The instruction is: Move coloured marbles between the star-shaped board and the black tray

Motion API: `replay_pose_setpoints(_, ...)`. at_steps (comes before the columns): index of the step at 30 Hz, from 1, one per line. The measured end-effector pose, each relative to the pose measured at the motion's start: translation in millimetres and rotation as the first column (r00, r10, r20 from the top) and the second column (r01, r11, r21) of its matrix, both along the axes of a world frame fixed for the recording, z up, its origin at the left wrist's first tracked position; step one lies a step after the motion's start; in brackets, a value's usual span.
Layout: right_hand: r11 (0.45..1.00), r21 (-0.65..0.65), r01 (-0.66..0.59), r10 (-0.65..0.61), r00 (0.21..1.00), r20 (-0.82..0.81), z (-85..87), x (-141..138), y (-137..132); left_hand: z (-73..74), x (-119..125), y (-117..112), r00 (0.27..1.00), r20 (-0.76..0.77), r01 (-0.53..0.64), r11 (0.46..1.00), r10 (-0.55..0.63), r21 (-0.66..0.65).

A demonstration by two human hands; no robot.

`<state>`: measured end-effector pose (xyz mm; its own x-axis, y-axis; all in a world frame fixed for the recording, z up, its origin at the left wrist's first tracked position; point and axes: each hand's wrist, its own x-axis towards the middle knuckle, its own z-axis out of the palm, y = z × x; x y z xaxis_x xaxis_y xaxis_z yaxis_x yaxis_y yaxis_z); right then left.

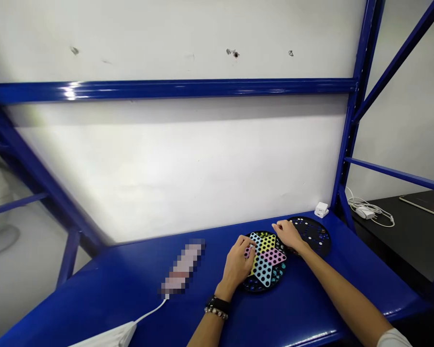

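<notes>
A round black Chinese checkers board [265, 274] lies on the blue table, with a star of light blue, yellow and pink points full of dark holes. Glassy marbles show in the board's outer rim. My left hand [239, 260] rests over the board's left side, its fingers bent and drawn together; what they hold, if anything, is hidden. Above the board's far right edge is my right hand [289, 235], fingers closed in a pinch, with nothing visible in them. Just right of it lies a round black tray [316, 246] with white and dark blue marbles, partly covered by that hand and wrist.
A blurred pinkish oblong [184, 267] lies left of the board, joined by a white cable to a white power strip [108, 335]. A white charger [321, 209] stands at the back right. Blue posts and bars frame the table [148, 270] against the white wall.
</notes>
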<state>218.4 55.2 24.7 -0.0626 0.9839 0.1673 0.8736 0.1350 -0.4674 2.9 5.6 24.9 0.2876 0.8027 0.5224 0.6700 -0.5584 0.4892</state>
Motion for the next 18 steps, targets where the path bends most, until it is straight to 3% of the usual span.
replay_pose_setpoints(4,0.986,-0.019,-0.163,0.164,0.986,0.012,7.9,-51,5,1.0,-3,2,0.995,0.073,-0.071,0.996,0.068,0.048)
replay_pose_setpoints(10,0.920,-0.087,-0.381,0.391,0.901,0.188,8.9,-118,15,0.2,-11,5,0.977,0.173,-0.148,0.982,0.127,0.116)
replay_pose_setpoints(14,0.912,-0.064,-0.406,0.408,0.879,0.246,-1.8,-127,12,0.1,-12,4,0.977,0.181,-0.134,0.984,0.111,0.119)
replay_pose_setpoints(18,0.910,0.012,-0.414,0.401,0.887,0.228,-7.8,-112,-1,0.6,-8,3,0.985,0.145,-0.111,0.988,0.095,0.109)
